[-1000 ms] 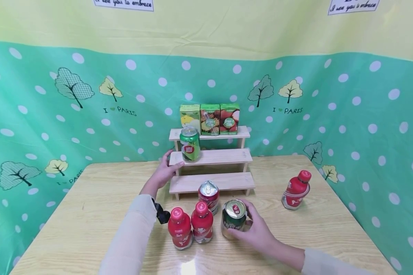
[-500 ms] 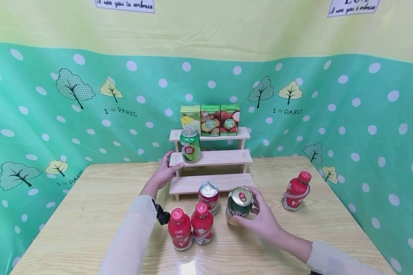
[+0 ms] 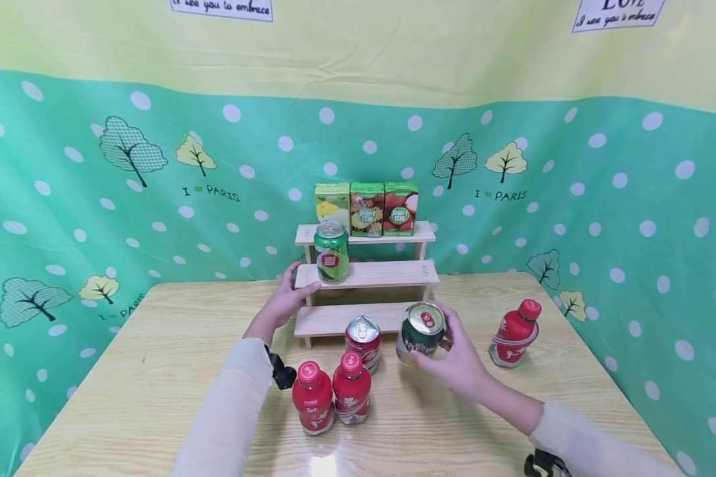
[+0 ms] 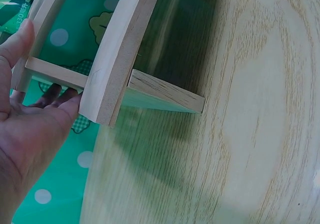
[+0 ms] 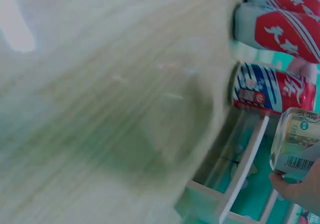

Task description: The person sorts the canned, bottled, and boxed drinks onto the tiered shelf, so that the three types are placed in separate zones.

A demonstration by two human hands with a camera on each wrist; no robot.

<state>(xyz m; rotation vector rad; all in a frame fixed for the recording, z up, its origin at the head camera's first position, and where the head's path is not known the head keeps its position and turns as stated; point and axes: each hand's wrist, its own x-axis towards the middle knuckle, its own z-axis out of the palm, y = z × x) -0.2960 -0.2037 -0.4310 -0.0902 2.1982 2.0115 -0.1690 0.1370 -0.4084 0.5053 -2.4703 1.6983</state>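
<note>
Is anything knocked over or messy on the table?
Nothing is spilled or fallen. The only odd bit is the lone red bottle, which stands tilted, apart from the two upright red bottles at the front. The right hand holds a dark green can.

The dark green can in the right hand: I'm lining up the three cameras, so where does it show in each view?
Head: dark green can, centre right, gripped by the right hand just off the table.
Left wrist: not in it.
Right wrist: lower right edge, pale base with barcode.
Shared landmark: the wooden step shelf.
</note>
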